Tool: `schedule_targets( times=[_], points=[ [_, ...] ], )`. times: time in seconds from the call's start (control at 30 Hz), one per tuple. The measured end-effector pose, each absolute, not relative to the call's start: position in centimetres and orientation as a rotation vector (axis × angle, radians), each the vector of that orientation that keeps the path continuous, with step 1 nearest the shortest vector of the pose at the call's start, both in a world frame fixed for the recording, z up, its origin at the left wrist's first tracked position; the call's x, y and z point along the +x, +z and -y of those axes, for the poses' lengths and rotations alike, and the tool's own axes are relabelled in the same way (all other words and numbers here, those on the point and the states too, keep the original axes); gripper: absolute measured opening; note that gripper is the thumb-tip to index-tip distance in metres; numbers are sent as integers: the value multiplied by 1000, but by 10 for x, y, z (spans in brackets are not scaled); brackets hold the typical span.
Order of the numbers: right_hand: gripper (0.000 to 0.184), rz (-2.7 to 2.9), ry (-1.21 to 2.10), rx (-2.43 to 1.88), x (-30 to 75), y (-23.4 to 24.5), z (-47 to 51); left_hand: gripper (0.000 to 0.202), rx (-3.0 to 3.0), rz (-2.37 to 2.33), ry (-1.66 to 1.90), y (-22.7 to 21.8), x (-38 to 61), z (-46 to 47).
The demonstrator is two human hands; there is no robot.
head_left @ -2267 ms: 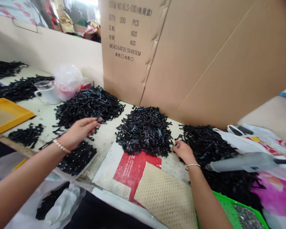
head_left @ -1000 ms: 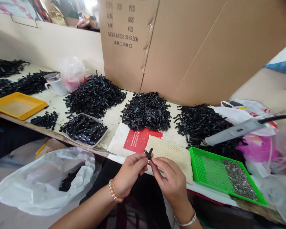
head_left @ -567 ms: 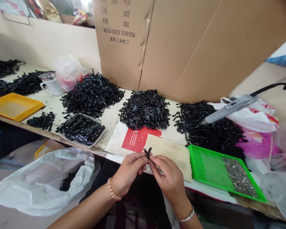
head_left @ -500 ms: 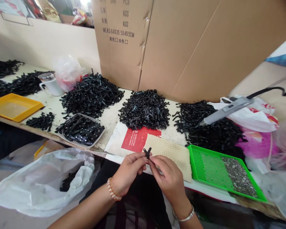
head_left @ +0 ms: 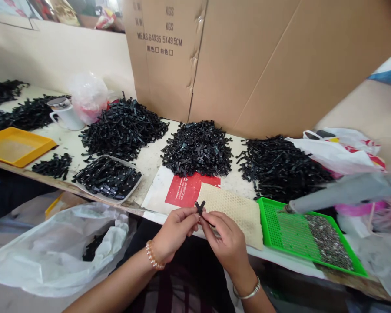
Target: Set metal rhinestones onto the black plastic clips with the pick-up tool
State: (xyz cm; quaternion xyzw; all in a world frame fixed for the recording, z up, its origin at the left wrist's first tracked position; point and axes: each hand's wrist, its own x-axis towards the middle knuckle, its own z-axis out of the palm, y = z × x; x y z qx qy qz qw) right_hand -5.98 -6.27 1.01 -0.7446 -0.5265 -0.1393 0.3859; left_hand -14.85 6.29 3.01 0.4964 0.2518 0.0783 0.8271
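Note:
Just above the front edge of the bench, I pinch two crossed black strips with holes at their ends. The strips form a small X. My left hand grips them from one side with thumb and forefinger. From the other side my right hand closes its fingertips on the lower part. My fingers hide where the strips meet. Behind my hands lies a cream honeycomb-textured mat. A pile of similar black pieces sits farther back.
At right, a green tray holds small metal parts; a grey pen-shaped tool hangs over it. More black piles flank the middle one. A clear tub holds black strips. A white bag hangs lower left.
The grey tool has swung downward, from before the right-hand black pile to over the green tray. Both hands keep hold of the crossed strips, almost unmoved. The view has shifted slightly.

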Motion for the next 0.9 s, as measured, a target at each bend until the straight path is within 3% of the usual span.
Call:
schedule_targets(
  times=[0.43,0.9],
  points=[
    [17,1355,-367,-1926,-59,1,64,28,1047,-534,147,24,-146,-64],
    [16,1205,-154,-1829,-62,1,63,22,831,-595,129,27,-149,-62]
  ],
)
